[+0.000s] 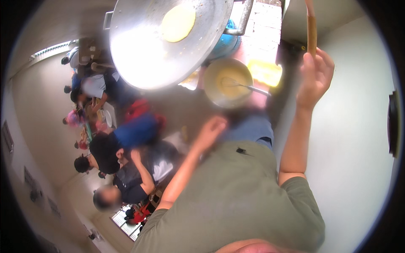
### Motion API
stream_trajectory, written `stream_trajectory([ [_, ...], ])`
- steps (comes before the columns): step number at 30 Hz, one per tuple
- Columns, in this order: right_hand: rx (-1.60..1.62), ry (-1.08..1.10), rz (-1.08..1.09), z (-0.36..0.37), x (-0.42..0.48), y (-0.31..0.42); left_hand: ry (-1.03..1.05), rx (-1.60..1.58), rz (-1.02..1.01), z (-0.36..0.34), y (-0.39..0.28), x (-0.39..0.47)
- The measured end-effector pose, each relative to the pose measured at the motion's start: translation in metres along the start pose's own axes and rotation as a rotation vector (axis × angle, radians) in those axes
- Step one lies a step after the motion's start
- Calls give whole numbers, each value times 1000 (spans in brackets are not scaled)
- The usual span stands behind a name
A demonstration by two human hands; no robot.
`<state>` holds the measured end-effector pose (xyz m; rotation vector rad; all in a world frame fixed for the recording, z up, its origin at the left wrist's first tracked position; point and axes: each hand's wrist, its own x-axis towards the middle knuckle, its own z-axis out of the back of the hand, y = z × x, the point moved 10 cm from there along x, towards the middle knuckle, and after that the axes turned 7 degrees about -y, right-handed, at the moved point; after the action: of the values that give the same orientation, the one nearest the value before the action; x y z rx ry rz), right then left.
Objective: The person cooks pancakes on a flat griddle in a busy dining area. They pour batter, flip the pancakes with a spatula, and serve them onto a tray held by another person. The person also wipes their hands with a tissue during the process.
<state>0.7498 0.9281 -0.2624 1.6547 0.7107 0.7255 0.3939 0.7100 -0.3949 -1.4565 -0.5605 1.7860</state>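
Observation:
My right hand [315,76] is raised at the right, closed around the wooden handle [312,34] of a utensil whose far end leaves the top of the picture. My left hand [211,130] hangs below the bowl with its fingers curled; nothing is plainly visible in it, and its grip is unclear. A wide metal pan [142,57] with side handles fills the upper middle, and a round, pale yellow piece of batter [178,23] lies in it. Beside the pan stands a metal bowl [210,95] of yellow batter, with a wire whisk [258,90] leaning on its rim.
A bright yellow container [265,72] sits right of the bowl. Under the pan's right edge is a blue rounded object [226,44], perhaps a gas cylinder. A pale wall [354,126] runs along the right. Several people stand at the left, one in a dark shirt [134,188] nearest me.

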Motion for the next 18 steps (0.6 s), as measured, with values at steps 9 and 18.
stream_trajectory([
  [9,23,27,-47,9,3,-54,-9,22,56,-9,2,11],
  [18,25,18,-95,11,-2,-91,7,34,100,-16,10,18],
])
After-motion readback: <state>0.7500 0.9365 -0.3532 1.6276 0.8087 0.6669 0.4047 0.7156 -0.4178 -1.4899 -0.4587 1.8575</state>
